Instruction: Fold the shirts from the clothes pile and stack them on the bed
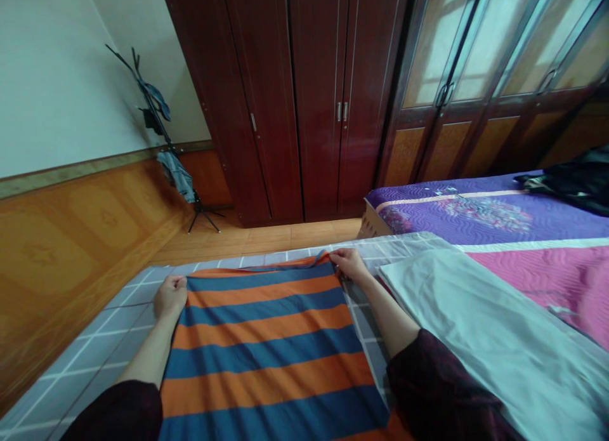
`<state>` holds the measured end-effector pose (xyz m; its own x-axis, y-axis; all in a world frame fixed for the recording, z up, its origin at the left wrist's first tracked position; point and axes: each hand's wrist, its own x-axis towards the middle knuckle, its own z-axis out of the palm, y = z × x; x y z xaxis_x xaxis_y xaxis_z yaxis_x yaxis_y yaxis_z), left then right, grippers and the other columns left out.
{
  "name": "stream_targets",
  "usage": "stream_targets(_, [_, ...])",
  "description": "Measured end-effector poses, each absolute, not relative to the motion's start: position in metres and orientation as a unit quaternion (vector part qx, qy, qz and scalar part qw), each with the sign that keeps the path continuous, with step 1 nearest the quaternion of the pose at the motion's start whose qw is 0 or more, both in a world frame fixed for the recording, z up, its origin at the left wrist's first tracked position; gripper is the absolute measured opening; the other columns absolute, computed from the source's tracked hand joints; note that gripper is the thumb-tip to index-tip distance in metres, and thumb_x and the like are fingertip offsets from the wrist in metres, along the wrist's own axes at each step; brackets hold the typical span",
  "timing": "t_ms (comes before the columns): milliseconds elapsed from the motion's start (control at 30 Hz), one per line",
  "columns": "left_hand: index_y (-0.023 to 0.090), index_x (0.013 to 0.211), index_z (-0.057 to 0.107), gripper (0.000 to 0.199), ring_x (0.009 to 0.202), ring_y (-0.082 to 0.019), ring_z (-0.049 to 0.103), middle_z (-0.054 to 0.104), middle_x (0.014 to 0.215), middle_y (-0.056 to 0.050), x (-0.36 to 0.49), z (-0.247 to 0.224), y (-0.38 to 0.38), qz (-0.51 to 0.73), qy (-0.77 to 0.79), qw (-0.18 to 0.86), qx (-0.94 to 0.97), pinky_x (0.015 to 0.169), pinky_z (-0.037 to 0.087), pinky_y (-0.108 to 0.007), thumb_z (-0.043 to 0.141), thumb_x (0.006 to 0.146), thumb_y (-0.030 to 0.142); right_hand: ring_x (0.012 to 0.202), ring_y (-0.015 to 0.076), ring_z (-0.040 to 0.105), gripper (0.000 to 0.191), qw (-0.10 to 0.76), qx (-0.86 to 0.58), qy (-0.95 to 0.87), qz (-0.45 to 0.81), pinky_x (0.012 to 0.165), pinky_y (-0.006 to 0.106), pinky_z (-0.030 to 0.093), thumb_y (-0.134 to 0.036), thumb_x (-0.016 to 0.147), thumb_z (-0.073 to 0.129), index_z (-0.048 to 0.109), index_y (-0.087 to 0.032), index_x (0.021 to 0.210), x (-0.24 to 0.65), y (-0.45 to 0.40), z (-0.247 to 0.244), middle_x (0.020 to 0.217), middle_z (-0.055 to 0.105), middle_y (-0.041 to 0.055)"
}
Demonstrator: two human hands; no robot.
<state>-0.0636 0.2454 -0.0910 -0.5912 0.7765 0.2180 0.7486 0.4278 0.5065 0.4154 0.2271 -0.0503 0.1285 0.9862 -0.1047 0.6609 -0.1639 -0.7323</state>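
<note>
An orange and blue striped cloth (266,333), possibly a garment, stretches between my two hands over the bed's grey checked sheet (109,339). My left hand (170,296) is closed on its far left corner. At the far right corner, the fingers of my right hand (348,263) pinch the edge. Between the hands the far edge shows a second layer just behind the first. Slight creases run down the stripes, and the near end of the cloth passes out of view at the bottom.
Right of my right arm lies a folded pale green cloth (476,320). Beyond it are a purple and pink quilt (537,225) and a dark garment (575,177). A dark red wardrobe (314,105) and a coat stand (162,127) with items hanging stand past the bed.
</note>
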Motion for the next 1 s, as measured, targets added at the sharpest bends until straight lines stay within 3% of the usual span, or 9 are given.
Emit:
stream_targets(133, [0.021, 0.096, 0.065, 0.027, 0.084, -0.029, 0.064, 0.069, 0.092, -0.01, -0.059, -0.088, 0.242, 0.273, 0.848, 0.011, 0.454, 0.068, 0.049, -0.035, 0.047, 0.083, 0.037, 0.071, 0.0113, 0.06, 0.025, 0.239, -0.681, -0.59, 0.362, 0.062, 0.027, 0.053, -0.035, 0.092, 0.054, 0.059, -0.014, 0.103, 0.418, 0.228, -0.052, 0.091, 0.062, 0.0026])
stream_targets(333, [0.021, 0.096, 0.065, 0.027, 0.081, -0.029, 0.063, 0.069, 0.091, -0.011, -0.057, -0.085, 0.242, 0.256, 0.852, 0.006, 0.456, 0.066, 0.048, -0.035, 0.047, 0.082, 0.036, 0.069, 0.0111, 0.06, 0.025, 0.188, -0.705, -0.605, 0.319, 0.062, 0.027, 0.052, -0.038, 0.09, 0.055, 0.062, -0.014, 0.093, 0.413, 0.229, -0.053, 0.086, 0.063, 0.0008])
stream_targets(500, [0.02, 0.099, 0.064, 0.031, 0.085, -0.031, 0.063, 0.069, 0.096, -0.013, -0.056, -0.084, 0.241, 0.247, 0.851, 0.007, 0.463, 0.067, 0.049, -0.036, 0.044, 0.084, 0.038, 0.093, 0.0238, 0.062, 0.03, 0.196, -0.728, -0.625, 0.204, 0.08, 0.037, 0.047, -0.04, 0.075, 0.068, 0.066, -0.016, 0.092, 0.393, 0.213, -0.045, 0.095, 0.067, 0.0095])
stream_targets(600, [0.02, 0.1, 0.064, 0.031, 0.087, -0.032, 0.063, 0.068, 0.098, -0.013, -0.055, -0.084, 0.241, 0.244, 0.849, 0.008, 0.469, 0.068, 0.049, -0.036, 0.043, 0.085, 0.037, 0.101, 0.0285, 0.06, 0.032, 0.199, -0.719, -0.644, 0.168, 0.083, 0.036, 0.043, -0.039, 0.069, 0.07, 0.068, -0.017, 0.092, 0.384, 0.204, -0.041, 0.099, 0.068, 0.0126])
stream_targets(800, [0.02, 0.097, 0.064, 0.028, 0.087, -0.031, 0.063, 0.068, 0.095, -0.012, -0.054, -0.081, 0.24, 0.244, 0.851, 0.01, 0.466, 0.069, 0.049, -0.036, 0.045, 0.085, 0.037, 0.096, 0.0255, 0.063, 0.024, 0.199, -0.732, -0.628, 0.174, 0.078, 0.033, 0.045, -0.041, 0.079, 0.061, 0.068, -0.02, 0.088, 0.386, 0.207, -0.042, 0.094, 0.069, 0.0106])
stream_targets(1000, [0.02, 0.098, 0.064, 0.028, 0.088, -0.032, 0.063, 0.068, 0.095, -0.013, -0.054, -0.082, 0.24, 0.249, 0.854, 0.014, 0.457, 0.071, 0.049, -0.037, 0.044, 0.085, 0.035, 0.087, 0.0171, 0.062, 0.028, 0.201, -0.732, -0.608, 0.232, 0.078, 0.036, 0.051, -0.04, 0.089, 0.056, 0.062, -0.015, 0.099, 0.398, 0.221, -0.048, 0.097, 0.064, 0.0044])
